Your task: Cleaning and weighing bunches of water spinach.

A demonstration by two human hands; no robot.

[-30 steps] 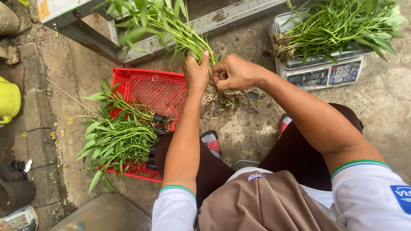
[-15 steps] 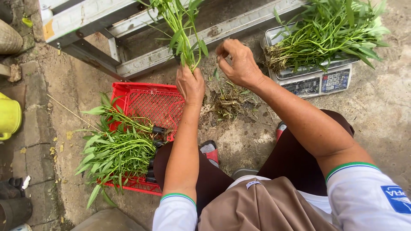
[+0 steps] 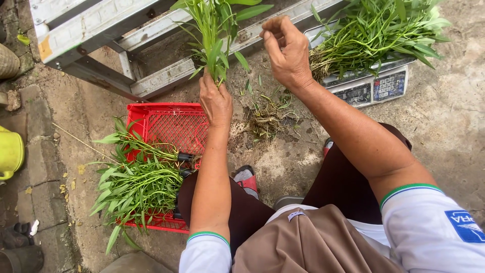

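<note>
On the left, a red crate [image 3: 172, 126] on the ground holds a pile of leafy greens [image 3: 136, 184]; above it the left hand [image 3: 214, 101] is closed tight round the low stems of a small green bunch [image 3: 212, 30], held upright; the stems look light, soft and bendy, so low down seems the best place to hold them; the right hand [image 3: 285, 53] is just beside, fingers curled, holding nothing that shows; more greens [image 3: 374, 35] lie on a scale [image 3: 371, 86].

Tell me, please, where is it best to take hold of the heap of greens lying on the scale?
Probably by the stem ends at the left of the heap of greens on the scale. There the stems run together, while the leaves fan out rightward. Come from the left, fingers around the stems.
</note>
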